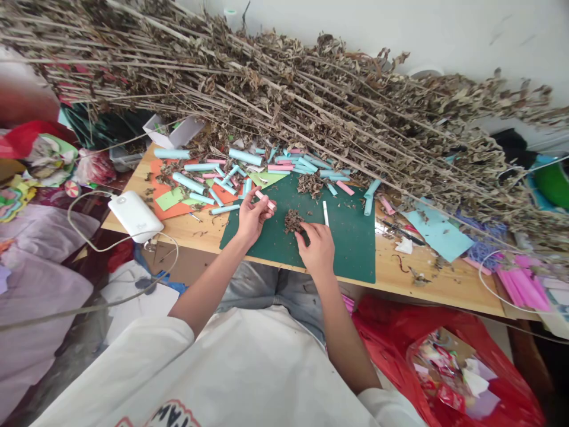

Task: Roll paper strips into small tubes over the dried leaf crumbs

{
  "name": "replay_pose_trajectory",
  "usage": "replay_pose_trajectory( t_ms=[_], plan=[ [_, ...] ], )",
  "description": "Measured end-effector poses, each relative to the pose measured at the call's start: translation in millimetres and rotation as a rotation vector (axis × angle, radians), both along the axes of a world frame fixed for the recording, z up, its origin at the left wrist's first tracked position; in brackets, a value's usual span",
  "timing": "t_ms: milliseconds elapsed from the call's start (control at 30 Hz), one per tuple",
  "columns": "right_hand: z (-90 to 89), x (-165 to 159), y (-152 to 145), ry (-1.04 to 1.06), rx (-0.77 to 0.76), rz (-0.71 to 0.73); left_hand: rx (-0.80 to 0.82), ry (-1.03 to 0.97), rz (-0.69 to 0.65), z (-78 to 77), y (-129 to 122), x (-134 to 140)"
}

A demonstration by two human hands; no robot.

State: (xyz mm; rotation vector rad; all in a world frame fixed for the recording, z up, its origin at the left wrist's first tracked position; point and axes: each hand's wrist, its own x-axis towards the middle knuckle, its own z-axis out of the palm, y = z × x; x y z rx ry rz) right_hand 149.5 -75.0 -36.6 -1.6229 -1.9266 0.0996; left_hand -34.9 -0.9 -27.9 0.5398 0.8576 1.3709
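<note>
My left hand point(252, 219) is closed around a small pink paper tube point(265, 200), held tilted above the green cutting mat point(351, 249). Just to its right lies a clump of crumbled dried leaves point(293, 220). The fingertips of my right hand point(317, 246) touch the right edge of that clump; whether they pinch any leaf is hard to make out. A white stick point(326, 213) rests on the mat beyond my right hand. Behind the hands, several blue paper tubes point(245, 157) and pink ones lie scattered, with another heap of dried leaves point(310, 185) among them.
Long dried stalks point(275, 83) stretch across the back of the wooden table point(355, 288). A white power bank point(136, 216) with a cable sits at the left edge. On the right are a black pen point(404, 233) and blue paper point(440, 228). A red bag point(382, 323) holds scraps below.
</note>
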Motion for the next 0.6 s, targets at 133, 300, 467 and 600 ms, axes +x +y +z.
replay_pose_trajectory(
  t_ms=[133, 300, 467, 600],
  plan=[
    [9.9, -8, 2, 0.139, 0.042, -0.022, 0.008, 0.027, -0.025, 0.6, -1, 1],
    [32.2, -29, 14, 0.565, -0.057, 0.031, -0.002, 0.049, -0.062, 2.3, -2, 2],
    [34.6, -47, 30, 0.864, -0.256, 0.058, -0.007, 0.028, -0.117, 3.9, -4, 3],
    [30.0, -49, 34, 0.956, -0.297, 0.048, 0.004, 0.038, -0.134, 4.6, -4, 5]
  ],
)
